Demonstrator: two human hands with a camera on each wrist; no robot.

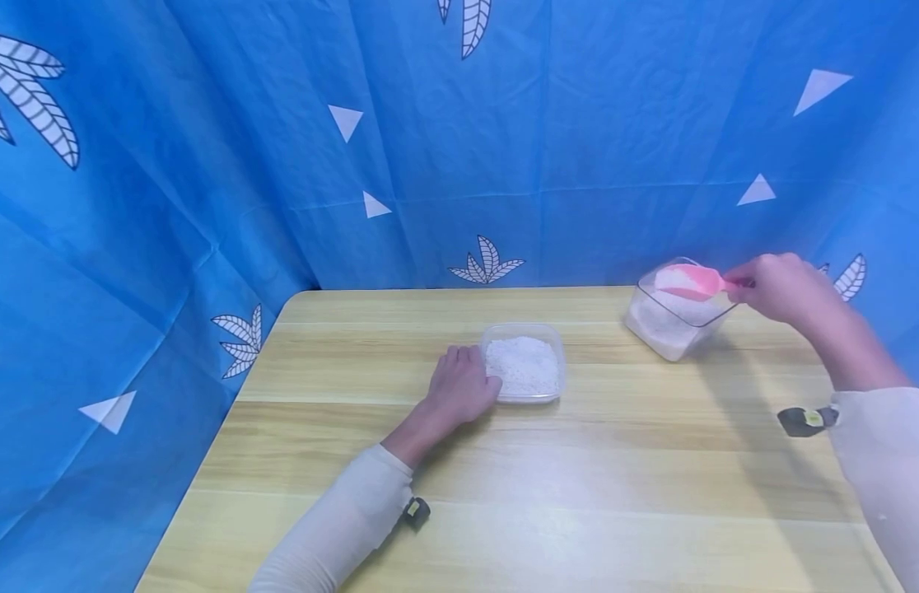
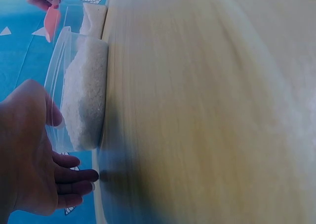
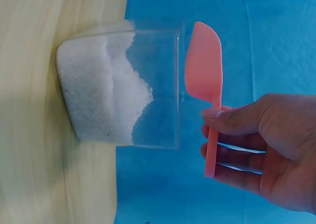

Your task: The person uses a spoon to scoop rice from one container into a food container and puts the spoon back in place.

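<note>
My right hand [image 1: 781,284] grips a pink scoop [image 3: 203,61] by its handle, thumb on one side and fingers on the other. White grains lie in the scoop's bowl in the head view. The scoop is over the mouth of a clear, deep square container [image 3: 163,135], partly filled with white grains [image 3: 89,90] heaped in a slope. My left hand [image 1: 463,385] rests beside a shallow clear tub [image 1: 524,328]. Its thumb is at the tub's wall, and its fingers [image 2: 74,175] are extended along the outside. White grains [image 1: 522,366] fill much of the tub.
Both containers stand on a wooden table [image 1: 578,478], the deep one near the back edge at the right. A blue curtain [image 1: 445,148] with leaf and triangle prints hangs behind the table and along its left side.
</note>
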